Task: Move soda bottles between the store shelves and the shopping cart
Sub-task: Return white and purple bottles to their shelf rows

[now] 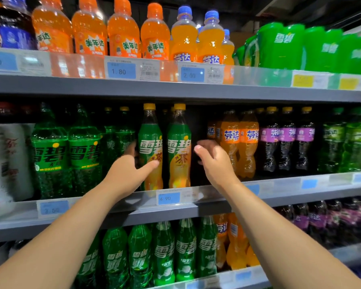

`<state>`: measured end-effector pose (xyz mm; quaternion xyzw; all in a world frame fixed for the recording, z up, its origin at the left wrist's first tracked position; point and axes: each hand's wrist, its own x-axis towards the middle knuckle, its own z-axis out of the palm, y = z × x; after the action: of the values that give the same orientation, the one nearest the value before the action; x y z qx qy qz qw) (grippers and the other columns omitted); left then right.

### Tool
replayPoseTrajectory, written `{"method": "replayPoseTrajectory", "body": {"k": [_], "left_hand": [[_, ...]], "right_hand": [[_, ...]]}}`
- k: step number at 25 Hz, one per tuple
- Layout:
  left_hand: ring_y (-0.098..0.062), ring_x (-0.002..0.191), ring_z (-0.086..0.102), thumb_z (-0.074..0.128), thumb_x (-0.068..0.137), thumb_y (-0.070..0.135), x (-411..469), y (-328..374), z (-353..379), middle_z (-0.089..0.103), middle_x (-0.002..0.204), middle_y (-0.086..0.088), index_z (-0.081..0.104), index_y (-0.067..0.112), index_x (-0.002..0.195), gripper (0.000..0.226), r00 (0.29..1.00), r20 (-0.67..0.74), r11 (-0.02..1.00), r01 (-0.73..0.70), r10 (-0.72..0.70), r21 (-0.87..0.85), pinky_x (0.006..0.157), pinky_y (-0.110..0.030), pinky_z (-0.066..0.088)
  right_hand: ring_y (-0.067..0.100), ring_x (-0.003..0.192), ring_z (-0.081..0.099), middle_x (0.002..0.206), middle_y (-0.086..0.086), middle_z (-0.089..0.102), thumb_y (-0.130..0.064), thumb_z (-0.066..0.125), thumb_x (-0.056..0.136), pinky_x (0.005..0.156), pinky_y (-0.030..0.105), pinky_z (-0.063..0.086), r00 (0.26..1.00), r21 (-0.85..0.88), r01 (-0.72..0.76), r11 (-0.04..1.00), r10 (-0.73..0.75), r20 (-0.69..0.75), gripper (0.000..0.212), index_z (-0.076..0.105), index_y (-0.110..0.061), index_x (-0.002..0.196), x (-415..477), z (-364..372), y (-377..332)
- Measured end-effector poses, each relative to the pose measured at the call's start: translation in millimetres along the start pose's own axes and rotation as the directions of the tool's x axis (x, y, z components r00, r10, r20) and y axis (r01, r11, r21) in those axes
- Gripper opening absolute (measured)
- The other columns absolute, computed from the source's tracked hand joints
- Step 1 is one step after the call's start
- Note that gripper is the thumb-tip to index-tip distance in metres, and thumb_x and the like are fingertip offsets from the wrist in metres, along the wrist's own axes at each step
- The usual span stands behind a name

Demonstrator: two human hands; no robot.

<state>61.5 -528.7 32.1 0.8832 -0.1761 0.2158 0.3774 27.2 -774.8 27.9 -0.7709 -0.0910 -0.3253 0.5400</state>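
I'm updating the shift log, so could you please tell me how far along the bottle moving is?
Done: nothing visible confirms it; no cart is in view. In hand: the left hand grips the left yellow-capped bottle on the middle shelf; the right hand hovers beside the right yellow-capped bottle, holding nothing. Left: lifting both bottles off the shelf.

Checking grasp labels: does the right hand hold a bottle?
No; the right hand is in the dark gap beside the right yellow-capped Sprite bottle, not wrapped around it.
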Motion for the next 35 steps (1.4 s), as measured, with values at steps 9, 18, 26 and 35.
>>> {"method": "replayPoseTrajectory", "body": {"k": [9,18,26,35], "left_hand": [[-0.025,0.103,0.055,0.058,0.088,0.019,-54,64,42,0.059,0.109,-0.010,0.060,-0.002,0.110,0.031,0.610,-0.609,0.843,-0.499,0.507,0.202,0.095,-0.031,0.043],[-0.001,0.108,0.057,0.076,0.086,0.039,39,184,159,0.055,0.138,0.007,0.049,0.034,0.126,0.048,0.995,0.093,0.982,0.039,-0.022,-0.187,0.082,-0.013,0.046],[-0.022,0.130,0.052,0.085,0.077,0.029,99,174,205,0.058,0.133,0.006,0.034,0.030,0.147,0.087,0.934,0.280,0.883,0.314,-0.221,-0.350,0.093,-0.037,0.042],[-0.020,0.127,0.056,0.076,0.086,0.006,94,162,196,0.063,0.133,0.003,0.039,0.030,0.147,0.076,0.931,0.353,0.853,0.256,-0.092,-0.454,0.111,-0.052,0.043]], "right_hand": [[-0.008,0.082,0.061,0.093,-0.020,0.059,-0.029,0.067,0.094,0.059,0.007,0.045,0.974,-0.366,0.050,0.929,-0.126,-0.188,0.018,0.052,-0.038,0.094,1,-147,26],[0.020,0.119,0.058,0.145,0.001,0.056,-0.042,0.077,0.087,0.094,0.029,0.047,0.959,-0.432,-0.247,0.867,0.281,0.016,0.073,0.046,-0.017,0.148,67,-187,80],[0.006,0.085,0.058,0.098,-0.013,0.058,-0.044,0.070,0.091,0.069,0.018,0.043,0.949,-0.502,-0.163,0.849,0.274,0.155,0.028,0.052,-0.035,0.110,89,-172,95],[0.023,0.129,0.057,0.143,-0.005,0.059,-0.029,0.074,0.091,0.098,0.033,0.045,0.923,-0.367,-0.226,0.902,0.318,0.214,0.053,0.051,-0.028,0.139,92,-182,104]]}}
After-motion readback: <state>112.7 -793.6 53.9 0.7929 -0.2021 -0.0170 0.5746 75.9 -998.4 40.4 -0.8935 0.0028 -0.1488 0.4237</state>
